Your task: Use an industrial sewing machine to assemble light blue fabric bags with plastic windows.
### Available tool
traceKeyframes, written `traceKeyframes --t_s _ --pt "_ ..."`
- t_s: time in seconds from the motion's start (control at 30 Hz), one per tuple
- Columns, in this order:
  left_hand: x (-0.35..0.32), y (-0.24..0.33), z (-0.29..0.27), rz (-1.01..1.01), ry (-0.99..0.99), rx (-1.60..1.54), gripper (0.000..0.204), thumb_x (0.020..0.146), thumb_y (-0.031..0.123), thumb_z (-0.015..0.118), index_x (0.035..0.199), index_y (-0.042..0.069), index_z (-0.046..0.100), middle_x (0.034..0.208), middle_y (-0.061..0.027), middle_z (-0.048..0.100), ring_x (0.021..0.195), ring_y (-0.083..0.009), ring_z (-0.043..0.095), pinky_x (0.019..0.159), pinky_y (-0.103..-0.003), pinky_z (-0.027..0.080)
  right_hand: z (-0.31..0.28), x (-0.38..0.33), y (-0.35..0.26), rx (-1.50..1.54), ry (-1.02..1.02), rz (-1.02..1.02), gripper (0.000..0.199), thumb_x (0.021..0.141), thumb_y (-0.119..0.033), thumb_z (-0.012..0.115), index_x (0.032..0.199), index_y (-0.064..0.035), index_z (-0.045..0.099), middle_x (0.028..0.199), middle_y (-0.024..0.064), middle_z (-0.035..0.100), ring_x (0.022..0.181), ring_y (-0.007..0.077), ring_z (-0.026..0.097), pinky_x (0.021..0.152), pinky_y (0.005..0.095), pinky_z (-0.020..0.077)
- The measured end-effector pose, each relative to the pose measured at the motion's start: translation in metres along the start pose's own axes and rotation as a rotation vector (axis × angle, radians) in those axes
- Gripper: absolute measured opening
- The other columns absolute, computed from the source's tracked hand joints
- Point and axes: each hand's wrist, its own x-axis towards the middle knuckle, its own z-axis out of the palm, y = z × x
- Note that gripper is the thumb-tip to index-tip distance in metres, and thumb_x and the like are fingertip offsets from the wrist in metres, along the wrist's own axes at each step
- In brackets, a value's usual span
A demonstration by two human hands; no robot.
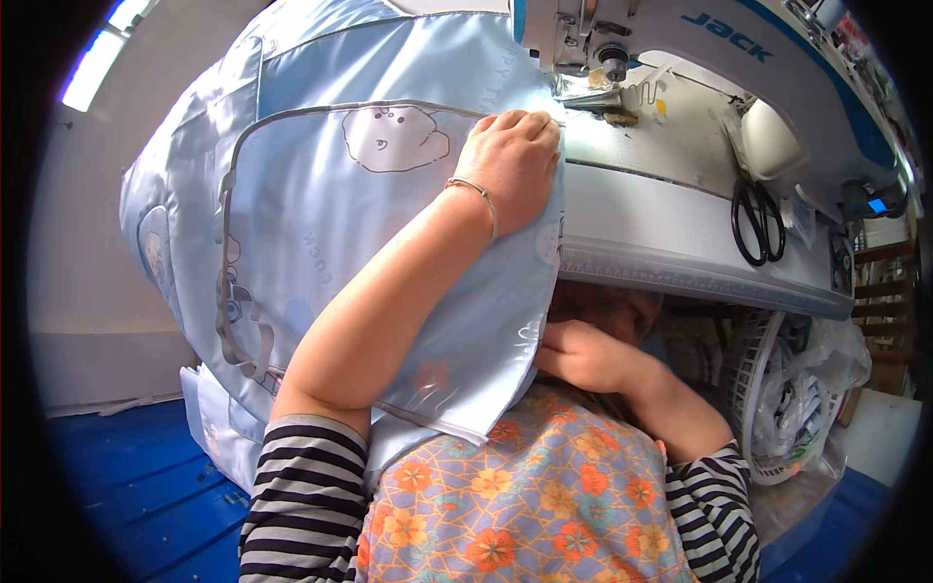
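— Pressing down on what?
— Left hand (510, 160) lies flat, fingers together, on the blue fabric (389, 233) at the sewing machine (680, 49), just beside the needle.
— And the right hand (583, 355)?
— Curled under the fabric's lower edge; I cannot tell what it grips.
— Any containers?
— A white basket (753, 389) under the table (671, 223) holds plastic bags (807, 389). Scissors (758, 219) lie on the table.
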Motion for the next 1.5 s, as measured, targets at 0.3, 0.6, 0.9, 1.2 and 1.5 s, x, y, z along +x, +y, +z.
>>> traceKeyframes --t_s 0.3,0.6,0.9,1.2,1.5 --pt "0.004 0.006 -0.004 -0.062 -0.051 0.038 0.029 0.087 0.016 0.057 0.113 0.005 0.062 0.120 -0.0093 0.058 0.117 -0.0266 0.053 0.101 -0.041 0.040 -0.113 0.055 -0.068 -1.040 0.770 -0.451 0.020 0.087 -0.007 0.059 0.106 -0.0024 0.067 0.088 0.0137 0.063 0.080 0.0300 0.062 0.072 0.0366 0.0494" --pt "0.003 -0.002 -0.003 -0.019 -0.006 -0.020 0.025 0.084 0.013 0.060 0.107 0.003 0.062 0.115 -0.0104 0.063 0.112 -0.0276 0.057 0.097 -0.042 0.044 -0.128 0.087 -0.048 -1.285 0.815 -0.598 0.027 0.084 -0.008 0.063 0.110 -0.0117 0.069 0.085 0.0090 0.057 0.081 0.0291 0.059 0.072 0.0395 0.0496" --pt "0.008 0.001 -0.012 -0.017 -0.059 0.024 0.031 0.081 0.017 0.061 0.109 0.003 0.062 0.118 -0.0111 0.061 0.114 -0.0292 0.056 0.099 -0.041 0.043 -0.129 0.087 -0.058 -1.318 0.778 -0.470 0.028 0.087 -0.015 0.060 0.114 -0.0143 0.066 0.087 0.0098 0.058 0.081 0.0295 0.061 0.072 0.0415 0.0509" --pt "0.015 -0.006 -0.003 -0.020 -0.051 0.049 0.025 0.083 0.021 0.060 0.103 0.006 0.062 0.111 -0.0108 0.061 0.115 -0.0272 0.055 0.099 -0.046 0.042 -0.133 0.092 -0.050 -1.297 0.825 -0.553 0.026 0.086 -0.015 0.061 0.111 -0.0138 0.068 0.084 0.0097 0.057 0.078 0.0293 0.060 0.067 0.0411 0.0504" --pt "0.030 -0.017 0.006 -0.002 -0.082 0.119 0.028 0.086 0.022 0.058 0.108 0.006 0.061 0.122 -0.0143 0.058 0.121 -0.0284 0.052 0.103 -0.048 0.039 -0.134 0.070 -0.052 -1.214 0.777 -0.527 0.024 0.082 -0.005 0.062 0.105 -0.0064 0.067 0.088 0.0115 0.058 0.080 0.0315 0.059 0.070 0.0408 0.0485"
